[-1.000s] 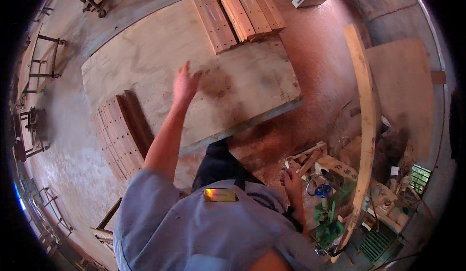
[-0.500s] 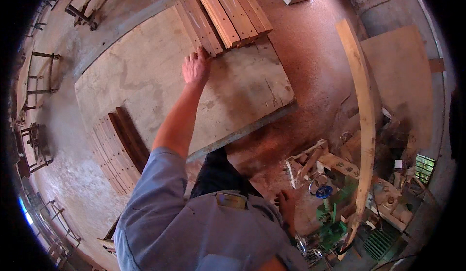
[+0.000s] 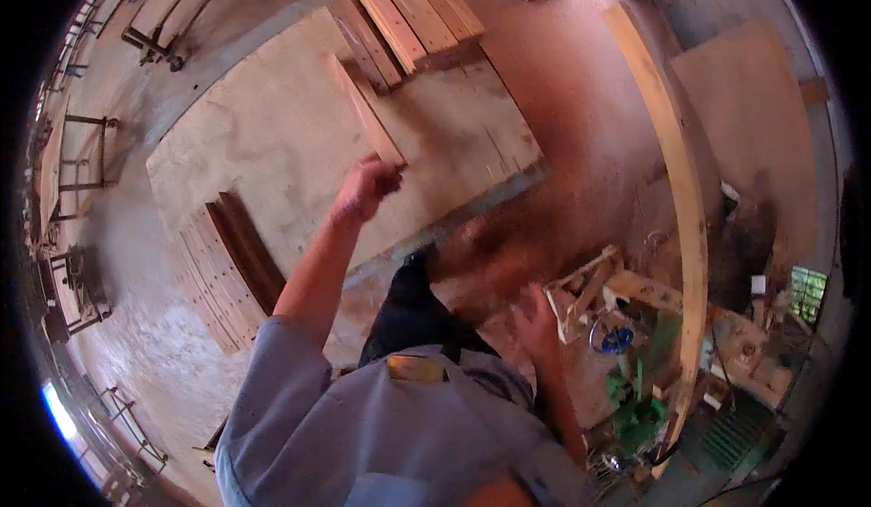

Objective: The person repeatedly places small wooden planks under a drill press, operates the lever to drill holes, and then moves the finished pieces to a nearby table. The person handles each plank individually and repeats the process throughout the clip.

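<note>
My left hand (image 3: 370,185) is closed round the near end of a narrow reddish wooden slat (image 3: 367,112). The slat slants away over the pale plywood tabletop (image 3: 263,117), apart from the stacks. Just beyond it lie a low pile of drilled slats (image 3: 363,39) and a taller stack of slats (image 3: 413,8) at the table's far edge. My right hand (image 3: 533,316) hangs at my right side, a little blurred, its fingers apart and nothing visible in them.
More drilled slats (image 3: 218,275) are stacked at left. At right a long curved plank (image 3: 676,171) leans past a green machine with a blue handwheel (image 3: 612,336) and wood offcuts (image 3: 585,294). Metal-framed racks (image 3: 86,157) stand along the far left.
My left hand has drawn one slat off the low pile and pulled it toward me. My right hand has risen and moved slightly forward.
</note>
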`<state>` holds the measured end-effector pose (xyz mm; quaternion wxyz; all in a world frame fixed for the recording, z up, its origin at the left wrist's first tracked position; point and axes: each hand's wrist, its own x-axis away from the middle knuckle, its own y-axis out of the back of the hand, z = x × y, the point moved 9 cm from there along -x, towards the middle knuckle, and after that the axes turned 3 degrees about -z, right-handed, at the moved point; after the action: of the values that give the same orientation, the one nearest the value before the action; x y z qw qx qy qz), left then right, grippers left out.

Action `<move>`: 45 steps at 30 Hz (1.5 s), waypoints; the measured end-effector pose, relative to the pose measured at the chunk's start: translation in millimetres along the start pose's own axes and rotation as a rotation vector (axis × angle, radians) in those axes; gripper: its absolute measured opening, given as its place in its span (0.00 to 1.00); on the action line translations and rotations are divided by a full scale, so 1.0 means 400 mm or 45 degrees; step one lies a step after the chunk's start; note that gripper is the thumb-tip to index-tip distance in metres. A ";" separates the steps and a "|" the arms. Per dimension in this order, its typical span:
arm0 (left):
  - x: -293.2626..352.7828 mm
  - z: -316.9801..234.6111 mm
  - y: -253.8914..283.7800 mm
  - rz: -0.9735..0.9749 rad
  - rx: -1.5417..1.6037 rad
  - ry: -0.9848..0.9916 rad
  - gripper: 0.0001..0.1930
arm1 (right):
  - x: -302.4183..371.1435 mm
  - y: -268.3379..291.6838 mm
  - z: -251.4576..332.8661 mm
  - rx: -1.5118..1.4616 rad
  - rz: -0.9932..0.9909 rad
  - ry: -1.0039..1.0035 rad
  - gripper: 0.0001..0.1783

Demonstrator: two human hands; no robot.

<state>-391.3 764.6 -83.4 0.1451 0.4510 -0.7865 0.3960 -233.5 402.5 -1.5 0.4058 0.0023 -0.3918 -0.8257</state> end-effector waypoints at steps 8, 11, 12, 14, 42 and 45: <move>0.404 0.347 -0.333 0.392 -0.036 0.261 0.20 | -0.010 -0.011 0.352 0.042 -0.020 0.849 0.30; 0.494 0.400 -0.422 0.455 -0.109 0.207 0.20 | 0.050 0.064 0.254 -0.113 -0.127 0.770 0.19; 0.523 0.406 -0.454 0.500 -0.155 0.180 0.21 | 0.078 0.116 0.213 -0.223 -0.210 0.665 0.16; 0.552 0.426 -0.510 0.539 -0.190 0.145 0.22 | 0.117 0.203 0.069 -0.494 -0.327 0.383 0.10; 0.360 0.861 -1.363 0.934 -0.399 0.219 0.14 | 1.275 0.780 -0.699 -1.193 -1.946 -0.783 0.10; 0.326 0.961 -1.449 0.785 -0.235 0.348 0.16 | 1.278 0.747 -0.698 -1.160 -1.950 -0.839 0.12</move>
<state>64.3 235.3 30.5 0.1628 0.1203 -0.8915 0.4052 -286.7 -229.9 159.4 -0.4149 -0.1331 -0.0188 -0.8999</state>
